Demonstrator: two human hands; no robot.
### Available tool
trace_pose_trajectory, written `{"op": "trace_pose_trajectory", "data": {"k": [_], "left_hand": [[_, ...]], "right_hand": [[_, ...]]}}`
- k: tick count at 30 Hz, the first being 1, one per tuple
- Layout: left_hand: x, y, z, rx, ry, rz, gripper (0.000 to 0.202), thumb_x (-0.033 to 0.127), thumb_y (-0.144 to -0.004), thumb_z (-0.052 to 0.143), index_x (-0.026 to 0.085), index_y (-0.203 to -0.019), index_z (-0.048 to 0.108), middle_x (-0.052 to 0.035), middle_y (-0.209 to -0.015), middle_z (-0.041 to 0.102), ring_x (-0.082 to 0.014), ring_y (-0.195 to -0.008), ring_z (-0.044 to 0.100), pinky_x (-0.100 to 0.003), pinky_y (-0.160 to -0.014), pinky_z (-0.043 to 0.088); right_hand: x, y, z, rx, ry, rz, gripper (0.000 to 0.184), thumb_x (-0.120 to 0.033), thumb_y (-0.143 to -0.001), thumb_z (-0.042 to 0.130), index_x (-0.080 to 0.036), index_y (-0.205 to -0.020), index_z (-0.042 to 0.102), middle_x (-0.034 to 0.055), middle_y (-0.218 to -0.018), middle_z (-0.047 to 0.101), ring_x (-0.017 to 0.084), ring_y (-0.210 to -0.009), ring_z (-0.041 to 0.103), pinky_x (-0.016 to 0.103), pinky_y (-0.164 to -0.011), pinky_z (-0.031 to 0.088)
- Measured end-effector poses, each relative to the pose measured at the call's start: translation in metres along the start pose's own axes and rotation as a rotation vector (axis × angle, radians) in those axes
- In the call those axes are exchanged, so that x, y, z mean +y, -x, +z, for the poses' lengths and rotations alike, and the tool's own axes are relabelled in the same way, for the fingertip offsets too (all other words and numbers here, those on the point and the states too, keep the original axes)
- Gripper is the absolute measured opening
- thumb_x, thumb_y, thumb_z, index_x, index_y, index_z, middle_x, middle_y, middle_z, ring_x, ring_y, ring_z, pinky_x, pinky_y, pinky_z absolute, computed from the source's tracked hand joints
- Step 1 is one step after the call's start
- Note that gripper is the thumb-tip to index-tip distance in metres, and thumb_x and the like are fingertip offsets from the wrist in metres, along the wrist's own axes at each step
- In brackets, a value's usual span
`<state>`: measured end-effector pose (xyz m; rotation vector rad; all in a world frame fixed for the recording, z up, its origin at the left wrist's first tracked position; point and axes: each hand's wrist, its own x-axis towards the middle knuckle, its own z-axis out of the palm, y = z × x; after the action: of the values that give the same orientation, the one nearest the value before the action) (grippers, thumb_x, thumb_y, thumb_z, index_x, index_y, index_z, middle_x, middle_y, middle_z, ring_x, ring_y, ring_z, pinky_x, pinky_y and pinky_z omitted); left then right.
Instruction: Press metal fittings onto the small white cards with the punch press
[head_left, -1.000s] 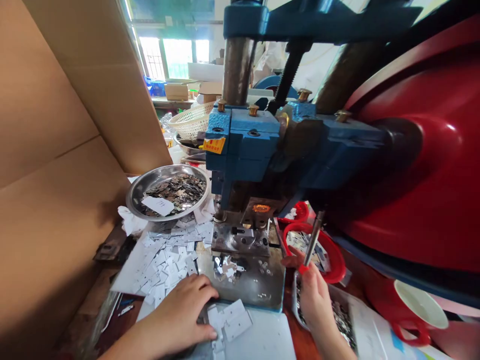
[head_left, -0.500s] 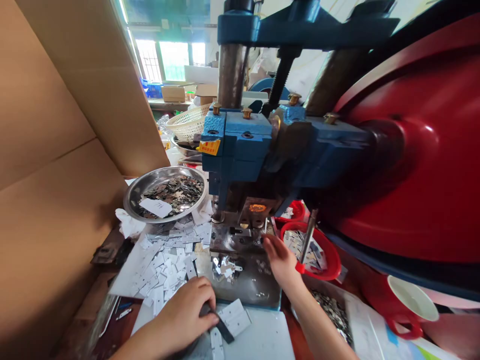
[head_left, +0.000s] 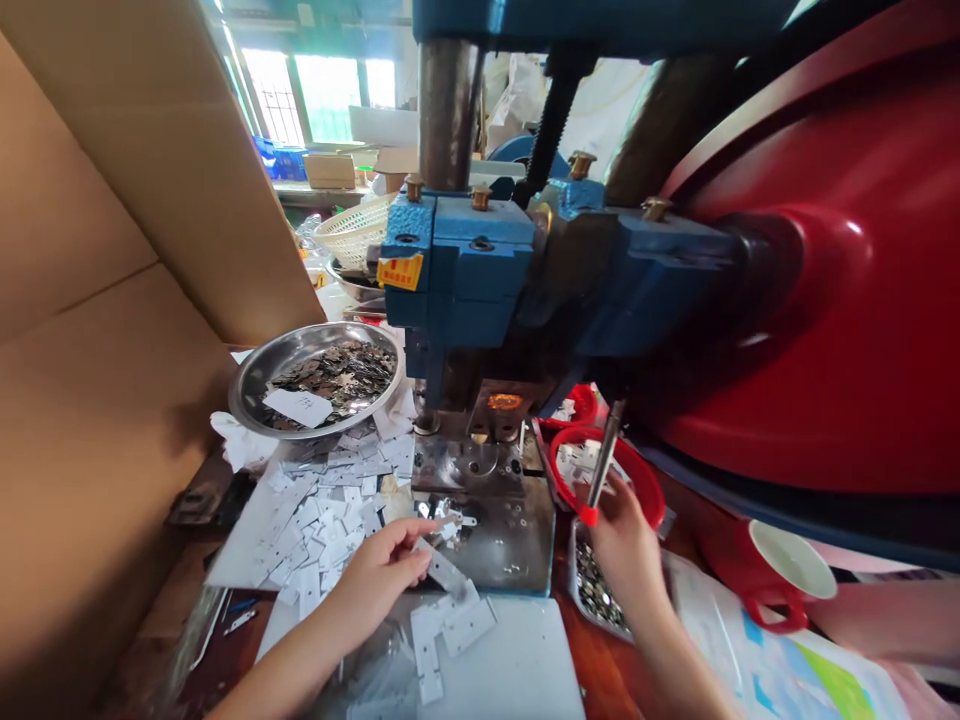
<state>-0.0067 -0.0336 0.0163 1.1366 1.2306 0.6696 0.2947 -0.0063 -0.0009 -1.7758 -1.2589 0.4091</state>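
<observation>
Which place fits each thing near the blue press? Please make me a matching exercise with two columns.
Things:
1. round steel bowl of dark metal pieces
2. red mug with white inside
3. slim metal lever with red tip
4. long white metal strip

Places:
a. in the left hand, before the press plate
b. far right, on the bench
c. left of the press, behind the loose white plates
d. at the right hand, over a red tray

Pairs: 1-c, 2-b, 3-d, 4-a

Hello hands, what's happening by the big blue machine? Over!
Left hand pinching a metal strip at the press plate. Right hand gripping the lever. Loose cut pieces beside the plate.
</observation>
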Motion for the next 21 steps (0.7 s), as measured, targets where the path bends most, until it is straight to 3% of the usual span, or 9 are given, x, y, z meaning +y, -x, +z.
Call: {"op": "trace_pose_trajectory", "data": {"k": [2,4,6,9,15,21], "left_hand": [[0.003,-0.002,0.004,-0.013,0.062,-0.023,0.04,0.023,-0.076,0.054,0.018,-0.115,0.058,-0.0004,-0.079,0.06,-0.0172,-0.074,0.057,-0.031,-0.074,0.043],[0.009,-0.001,0.008,-0.012,0.094,-0.05,0.04,0.022,-0.075,0.054,0.017,-0.115,0.058,-0.0003,-0.075,0.061,-0.0174,-0.074,0.057,-0.031,-0.076,0.043],[0.015,0.001,0.011,-0.011,0.126,-0.07,0.041,0.022,-0.075,0.055,0.016,-0.115,0.058,-0.0006,-0.075,0.062,-0.0172,-0.074,0.056,-0.031,-0.076,0.043],[0.02,0.003,0.013,-0.001,0.169,-0.074,0.041,0.022,-0.074,0.056,0.016,-0.115,0.059,-0.0012,-0.076,0.063,-0.0171,-0.075,0.056,-0.03,-0.075,0.043],[0.015,0.001,0.012,0.015,0.256,-0.074,0.039,0.017,-0.076,0.057,0.016,-0.115,0.061,-0.0005,-0.073,0.064,-0.0152,-0.072,0.057,-0.028,-0.072,0.043],[0.012,-0.004,0.012,-0.001,0.837,-0.263,0.03,0.006,-0.074,0.063,0.012,-0.104,0.065,-0.0063,-0.083,0.066,-0.0101,-0.069,0.06,-0.019,-0.068,0.049]], "right_hand": [[-0.004,0.021,0.004,-0.218,0.116,-0.16,0.027,-0.042,-0.083,0.054,-0.021,-0.094,0.065,0.0049,-0.081,0.069,0.023,-0.075,0.064,0.033,-0.066,0.047],[-0.013,0.038,0.016,-0.437,0.204,-0.408,0.022,-0.035,-0.087,0.05,-0.023,-0.086,0.067,0.0052,-0.085,0.067,0.022,-0.082,0.061,0.034,-0.073,0.046],[-0.022,0.047,0.028,-0.51,0.33,-0.539,0.022,-0.028,-0.089,0.046,-0.024,-0.082,0.067,0.0052,-0.085,0.065,0.022,-0.081,0.059,0.035,-0.074,0.045],[-0.026,0.048,0.038,-0.483,0.482,-0.588,0.022,-0.023,-0.09,0.045,-0.022,-0.081,0.065,0.0057,-0.084,0.064,0.023,-0.079,0.057,0.036,-0.072,0.044],[-0.018,0.044,0.039,-0.411,0.528,-0.633,0.019,-0.025,-0.09,0.045,-0.021,-0.083,0.062,0.0055,-0.084,0.063,0.023,-0.079,0.056,0.035,-0.07,0.041],[-0.021,0.043,0.048,-0.399,0.415,-0.648,0.025,-0.023,-0.093,0.037,-0.021,-0.079,0.058,0.0052,-0.078,0.061,0.022,-0.074,0.057,0.036,-0.071,0.042]]}}
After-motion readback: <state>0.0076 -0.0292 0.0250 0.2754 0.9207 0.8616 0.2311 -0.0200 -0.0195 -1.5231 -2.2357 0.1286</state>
